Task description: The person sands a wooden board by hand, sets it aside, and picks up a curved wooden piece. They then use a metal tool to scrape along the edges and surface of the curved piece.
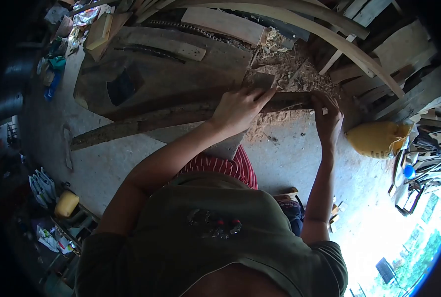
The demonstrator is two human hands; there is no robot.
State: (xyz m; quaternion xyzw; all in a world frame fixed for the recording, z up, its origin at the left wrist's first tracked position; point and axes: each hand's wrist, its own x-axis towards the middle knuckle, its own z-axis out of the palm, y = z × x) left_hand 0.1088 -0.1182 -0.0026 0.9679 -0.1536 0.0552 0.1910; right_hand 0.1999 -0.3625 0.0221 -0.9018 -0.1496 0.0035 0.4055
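Head view (only one avail.): long wood piece (176, 117) is lying roughly crosswise in front of the person, slightly curved, rough-surfaced, dark, w/ its L end sticking out over the floor (290, 163). Both hands are touching it.

L hand (240, 110) is resting over the wood, R of its middle, back of hand facing the cam. Fingers are reaching over the far edge, bunched rather than spread; the undersides aren't showing, so can't say how firmly it's clasping, or if at all. R hand (328, 114) is curling round the R end, thumb & fingers apparently pinching it. A small pale spot is showing among those fingers; too small to ID.

Beyond the wood, a big brown board (195, 74) is lying w/ a dark patch (121, 88) and a pale plank (166, 43) on it. Shavings (295, 74) are littering the area past the R hand's end. A curved strip (339, 43) is arching across top R; a yellow sack (376, 140) is sitting on the R, apart from the wood.

Step in hand, my read: person is holding/positioning the wood by hand, no tool being visible in either. Next move is prob. calling for a firm R-end grip, L hand steadying, & minding the unsupported-looking L end.
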